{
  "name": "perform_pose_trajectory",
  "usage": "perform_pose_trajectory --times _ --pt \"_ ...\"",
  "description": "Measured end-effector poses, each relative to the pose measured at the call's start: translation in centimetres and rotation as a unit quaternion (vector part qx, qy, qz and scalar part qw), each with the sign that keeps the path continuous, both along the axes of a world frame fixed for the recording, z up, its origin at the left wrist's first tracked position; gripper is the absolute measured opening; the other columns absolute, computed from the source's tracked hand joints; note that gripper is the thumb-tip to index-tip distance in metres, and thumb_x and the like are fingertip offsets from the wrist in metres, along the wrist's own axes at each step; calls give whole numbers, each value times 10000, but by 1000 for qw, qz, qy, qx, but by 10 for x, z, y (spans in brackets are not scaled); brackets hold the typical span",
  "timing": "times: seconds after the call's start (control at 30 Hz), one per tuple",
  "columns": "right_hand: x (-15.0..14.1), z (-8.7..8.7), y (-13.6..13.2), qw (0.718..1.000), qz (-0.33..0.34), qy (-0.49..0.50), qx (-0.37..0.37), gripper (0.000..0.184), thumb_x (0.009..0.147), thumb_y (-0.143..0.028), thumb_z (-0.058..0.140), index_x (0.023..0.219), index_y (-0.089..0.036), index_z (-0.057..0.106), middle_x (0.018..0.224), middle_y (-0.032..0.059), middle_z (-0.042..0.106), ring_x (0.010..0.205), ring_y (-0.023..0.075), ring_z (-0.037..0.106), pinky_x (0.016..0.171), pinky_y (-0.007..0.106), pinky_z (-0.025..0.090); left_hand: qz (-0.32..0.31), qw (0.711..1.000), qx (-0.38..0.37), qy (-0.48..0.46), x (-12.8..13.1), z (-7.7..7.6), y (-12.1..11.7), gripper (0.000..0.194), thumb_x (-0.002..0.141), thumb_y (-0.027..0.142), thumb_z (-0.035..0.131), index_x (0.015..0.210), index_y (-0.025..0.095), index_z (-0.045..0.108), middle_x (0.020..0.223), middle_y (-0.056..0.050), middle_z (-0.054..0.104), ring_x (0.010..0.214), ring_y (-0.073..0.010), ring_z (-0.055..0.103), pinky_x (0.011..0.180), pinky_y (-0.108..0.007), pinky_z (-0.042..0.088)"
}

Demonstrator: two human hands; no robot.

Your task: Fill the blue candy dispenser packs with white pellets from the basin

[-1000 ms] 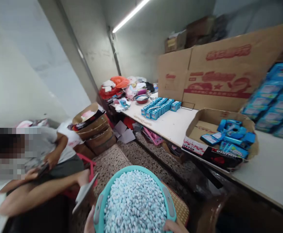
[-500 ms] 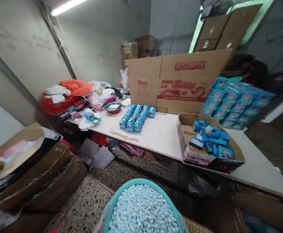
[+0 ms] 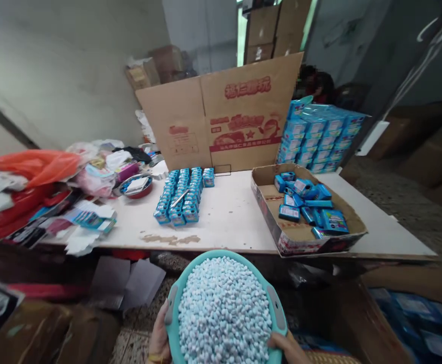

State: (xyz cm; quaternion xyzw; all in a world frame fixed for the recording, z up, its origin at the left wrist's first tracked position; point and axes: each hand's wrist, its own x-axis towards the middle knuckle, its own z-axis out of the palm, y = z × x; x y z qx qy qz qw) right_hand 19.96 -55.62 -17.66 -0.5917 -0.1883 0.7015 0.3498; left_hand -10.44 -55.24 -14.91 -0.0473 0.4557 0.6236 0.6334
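Left hand [image 3: 159,336] and right hand [image 3: 283,348] closed on opposite sides of a teal basin [image 3: 221,255], fingers gripping its rim; best kept level and two-handed against spills. Inside, a heap of pale-blue pellets [image 3: 224,313]. Beyond the fingers, a table [image 3: 228,227] with rows of blue packs [image 3: 179,194] and a cardboard tray [image 3: 270,194] of loose packs [image 3: 308,199].

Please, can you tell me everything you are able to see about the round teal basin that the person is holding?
The teal basin is round and looks like plastic, with a smooth, wide rim and grey grips on opposite sides. It is heaped with many small pale blue pieces, which fill it to about the rim. The left hand and right hand support it from both sides, and its lower part is cut off by the picture's edge.
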Motion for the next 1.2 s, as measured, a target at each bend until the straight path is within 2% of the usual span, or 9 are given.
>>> perform_pose_trajectory --times 0.17,0.33,0.57,0.67,0.73,0.83,0.93,1.07,1.2 --pt "-25 -6 118 994 -103 21 12 460 480 -272 584 921 -177 672 820 45 701 907 292 597 788 361 476 -80 996 -34 -13 -23 -4 161 422 836 200 591 1257 178 611 988 -89 744 1122 -293 615 1093 -466 369" --pt "-33 -17 203 984 -176 5 18 535 507 -291 614 1026 -169 667 877 41 713 964 290 587 842 372 461 -158 985 -62 -20 -8 -2 303 525 834 188 598 1352 185 509 994 -88 744 985 -271 685 1035 -452 438" --pt "-44 -35 290 963 -270 16 13 529 489 -258 611 1006 -167 671 819 24 712 969 264 597 910 361 443 -275 958 -71 46 8 -35 450 351 820 136 564 1165 106 622 743 -52 743 701 -207 717 877 -354 543" --pt "-47 -39 310 956 -293 11 -7 454 482 -260 589 917 -166 683 769 18 701 910 259 607 866 352 459 -369 921 -60 113 2 -44 502 260 774 156 620 1015 76 670 762 -89 739 744 -230 711 850 -353 541" --pt "-50 -42 317 953 -302 10 -32 383 463 -251 582 822 -162 681 733 18 692 856 254 611 810 339 471 -462 844 -12 271 9 -43 543 281 765 230 646 1001 78 668 903 -126 736 876 -259 696 869 -363 527" --pt "-52 -45 325 937 -342 13 -74 247 416 -228 566 639 -155 643 632 20 660 698 218 581 673 306 461 -554 653 66 512 51 -42 615 370 790 311 614 1108 121 614 1145 -132 668 1045 -260 637 913 -369 500" --pt "-50 -47 344 918 -381 15 -105 162 393 -230 546 530 -161 599 522 9 602 564 174 503 560 287 413 -619 547 120 550 121 -54 674 425 752 256 654 1161 176 572 1213 -103 623 1083 -236 609 951 -348 467" --pt "-39 -44 381 915 -389 12 -104 149 399 -243 520 519 -179 579 511 12 589 574 189 517 552 295 424 -689 394 167 585 190 -78 707 514 594 161 768 1076 169 589 1161 -131 606 1068 -300 606 949 -402 443" --pt "-30 -35 382 941 -328 -6 -83 223 461 -286 556 643 -175 621 599 15 635 670 203 581 643 303 466 -714 275 228 602 207 -96 718 334 679 148 693 996 178 591 1177 -121 561 1042 -269 609 914 -358 440"
